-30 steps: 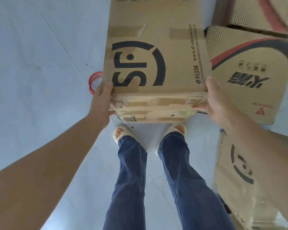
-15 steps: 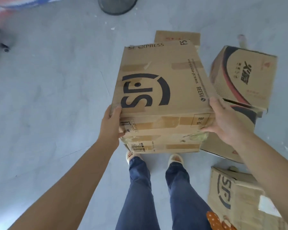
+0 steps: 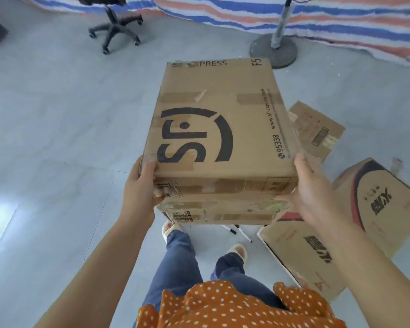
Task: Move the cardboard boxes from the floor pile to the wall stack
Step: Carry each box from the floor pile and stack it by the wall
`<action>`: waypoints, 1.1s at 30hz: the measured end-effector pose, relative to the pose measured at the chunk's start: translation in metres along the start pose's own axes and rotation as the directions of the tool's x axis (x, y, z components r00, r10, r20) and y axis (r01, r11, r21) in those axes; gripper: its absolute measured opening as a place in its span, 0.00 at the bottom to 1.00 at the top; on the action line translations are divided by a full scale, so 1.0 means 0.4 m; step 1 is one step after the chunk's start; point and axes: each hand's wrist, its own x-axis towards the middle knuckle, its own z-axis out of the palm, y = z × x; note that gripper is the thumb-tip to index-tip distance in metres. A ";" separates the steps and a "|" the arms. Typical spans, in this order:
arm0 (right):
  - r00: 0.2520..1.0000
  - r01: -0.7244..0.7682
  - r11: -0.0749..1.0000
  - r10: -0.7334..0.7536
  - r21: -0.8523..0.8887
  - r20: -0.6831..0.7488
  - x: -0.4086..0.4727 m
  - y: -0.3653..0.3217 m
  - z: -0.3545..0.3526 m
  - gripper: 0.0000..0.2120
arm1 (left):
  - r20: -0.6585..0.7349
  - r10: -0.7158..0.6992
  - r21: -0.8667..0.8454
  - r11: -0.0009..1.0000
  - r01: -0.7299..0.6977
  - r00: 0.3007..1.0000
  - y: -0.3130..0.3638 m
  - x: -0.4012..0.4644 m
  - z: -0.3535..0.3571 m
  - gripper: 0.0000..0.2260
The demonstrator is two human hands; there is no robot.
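Two hands carry one SF box [image 3: 218, 129] clear of the floor [image 3: 57, 143], in front of the person's chest; its printed top faces up, with the black SF logo nearest the person and the words SF EXPRESS along the far edge; strips of brown tape cross the top and the near side. The left hand [image 3: 141, 185] grasps the box's near left corner, thumb laid over the top edge and fingers wrapped round the side; the right hand [image 3: 310, 188] grasps the near right corner, thumb up against the top edge and fingers curled under the near side. Right of the SF box and below it, more cardboard lies on the floor; a box with a red and black stripe [image 3: 379, 197] stands tilted there, a flattened printed box [image 3: 301, 252] lies just beside it and nearer the person, and a small flat carton [image 3: 317, 131] lies beyond them, partly hidden by the SF box's right edge. Under the SF box's near edge two thin white sticks [image 3: 240, 232] lie on the floor. Beyond the SF box a round fan base [image 3: 273, 49] stands just past its far right corner; an office chair [image 3: 115, 27] stands far to the left of that; a striped tarp [image 3: 270, 13] runs behind both.
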 end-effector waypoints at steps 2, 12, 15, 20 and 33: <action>0.999 0.004 0.999 -0.002 -0.047 0.046 -0.016 0.000 0.037 0.14 | -0.032 0.008 -0.027 1.000 -0.008 0.999 -0.007 -0.022 -0.061 0.08; 0.961 0.031 0.984 0.019 -0.175 0.277 -0.114 0.018 0.382 0.17 | -0.189 -0.067 -0.146 0.988 0.039 0.980 -0.048 -0.017 -0.431 0.10; 0.946 0.038 0.980 0.027 -0.194 0.322 -0.155 0.053 0.547 0.17 | -0.241 -0.058 -0.168 0.986 0.018 0.969 -0.043 0.004 -0.599 0.10; 0.899 0.074 0.967 0.042 -0.245 0.437 -0.213 0.104 0.817 0.17 | -0.343 -0.067 -0.231 0.973 -0.015 0.937 -0.045 0.014 -0.851 0.08; 0.736 0.182 0.901 0.140 -0.393 0.662 -0.285 0.116 1.368 0.16 | -0.563 -0.192 -0.405 0.912 -0.065 0.804 -0.036 0.067 -1.255 0.11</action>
